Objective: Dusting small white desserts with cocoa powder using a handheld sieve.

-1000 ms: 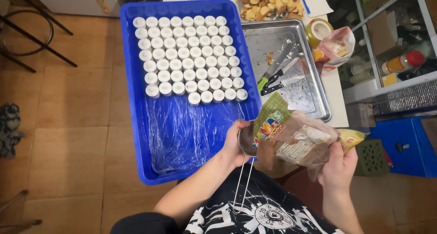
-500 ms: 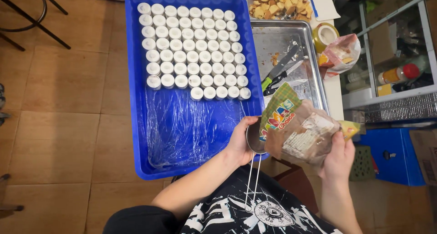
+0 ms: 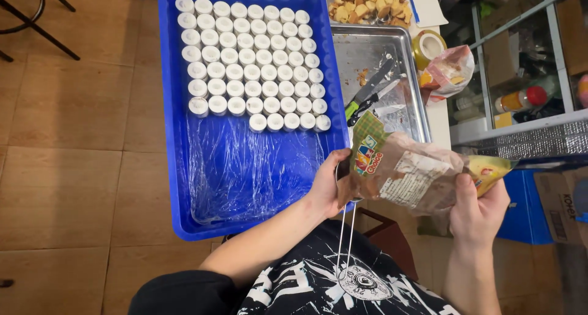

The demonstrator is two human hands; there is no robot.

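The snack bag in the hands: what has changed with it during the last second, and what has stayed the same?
Little changed. The snack bag tipped slightly, its open end lower toward the left hand; the right hand keeps gripping its other end. Both holds are unchanged. The blue crate with white cups and the metal tray only shifted with the camera.

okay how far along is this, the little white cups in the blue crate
Already done: seven full rows of small white-capped cups and a part row of four stand at the far end of the blue crate. In hand: the left hand grips a wire-handled tool at the mouth of a snack bag, which the right hand holds. Left: the crate's near half shows only plastic liner.
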